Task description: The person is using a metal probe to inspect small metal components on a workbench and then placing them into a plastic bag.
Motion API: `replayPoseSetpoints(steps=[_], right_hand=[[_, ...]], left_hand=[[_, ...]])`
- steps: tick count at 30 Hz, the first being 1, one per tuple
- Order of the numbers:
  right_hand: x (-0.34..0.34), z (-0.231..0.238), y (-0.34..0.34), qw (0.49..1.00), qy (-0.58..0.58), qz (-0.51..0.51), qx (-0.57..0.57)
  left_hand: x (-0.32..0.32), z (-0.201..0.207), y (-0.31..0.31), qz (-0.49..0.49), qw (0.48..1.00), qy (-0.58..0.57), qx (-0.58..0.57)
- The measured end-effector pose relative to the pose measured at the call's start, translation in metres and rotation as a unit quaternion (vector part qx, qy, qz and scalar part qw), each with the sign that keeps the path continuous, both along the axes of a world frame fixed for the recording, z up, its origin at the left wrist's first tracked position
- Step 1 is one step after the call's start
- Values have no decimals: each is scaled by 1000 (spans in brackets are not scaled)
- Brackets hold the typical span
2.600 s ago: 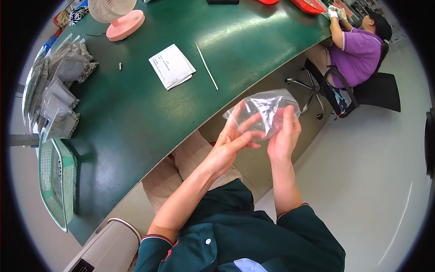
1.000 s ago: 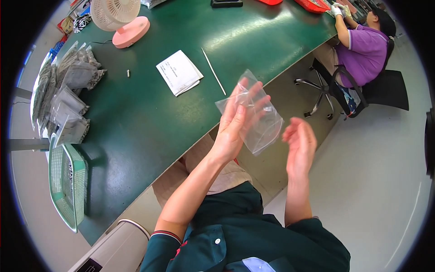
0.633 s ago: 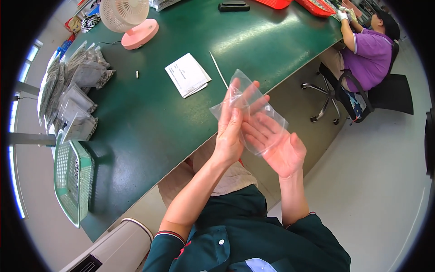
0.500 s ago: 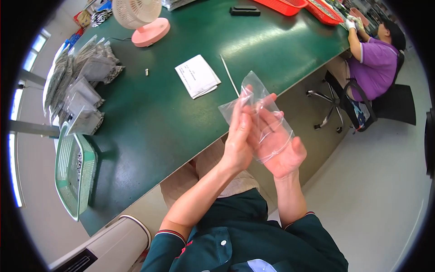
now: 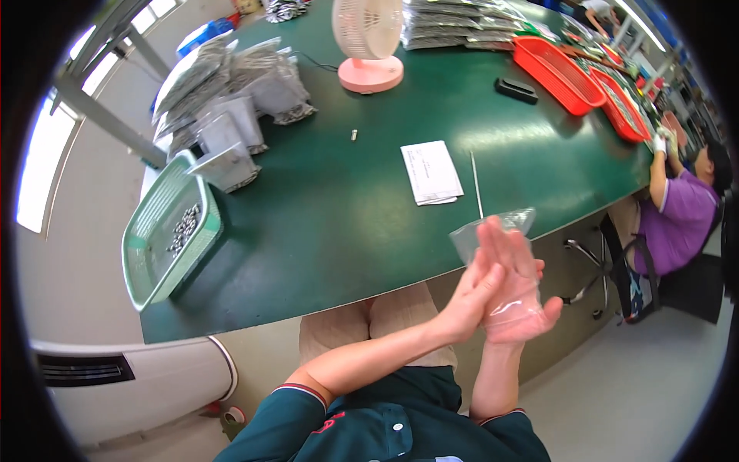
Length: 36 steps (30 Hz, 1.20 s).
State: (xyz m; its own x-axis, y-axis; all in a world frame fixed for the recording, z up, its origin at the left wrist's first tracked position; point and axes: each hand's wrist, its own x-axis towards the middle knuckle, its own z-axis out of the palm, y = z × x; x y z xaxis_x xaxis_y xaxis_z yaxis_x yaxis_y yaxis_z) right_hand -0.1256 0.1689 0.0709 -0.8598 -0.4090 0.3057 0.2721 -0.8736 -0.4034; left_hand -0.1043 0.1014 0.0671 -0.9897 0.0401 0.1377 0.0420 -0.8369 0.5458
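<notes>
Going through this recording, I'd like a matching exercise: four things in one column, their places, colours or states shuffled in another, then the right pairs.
Things
1. Bag
2. Green basket
3. Fan
4. Paper

Places, colours and states
A. Standing on a round pink base
B. Lying folded on the table, left of a thin white stick
C. Clear, at the left hand and right hand
D. At the table's left end, with small shiny parts inside

Right pairs
1-C, 2-D, 3-A, 4-B
</notes>
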Motion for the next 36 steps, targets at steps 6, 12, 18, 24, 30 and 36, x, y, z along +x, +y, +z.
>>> replayPoseSetpoints(steps=[6,12,18,24,30,36], right_hand=[[7,0,5,994,40,72,73],[-2,16,-6,994,50,30,89],[-5,12,-20,991,71,-13,116],[11,-29,24,988,49,41,140],[-6,-27,58,953,-204,-140,175],[-33,-22,131,974,15,98,-202]], left_hand=[[2,17,-28,-16,995,58,-79],[-2,19,-26,31,998,43,-28],[-15,17,-30,31,998,-26,-38],[-28,33,-49,60,997,-20,-54],[-22,12,-23,85,988,31,-126],[-2,19,-38,116,957,161,-212]])
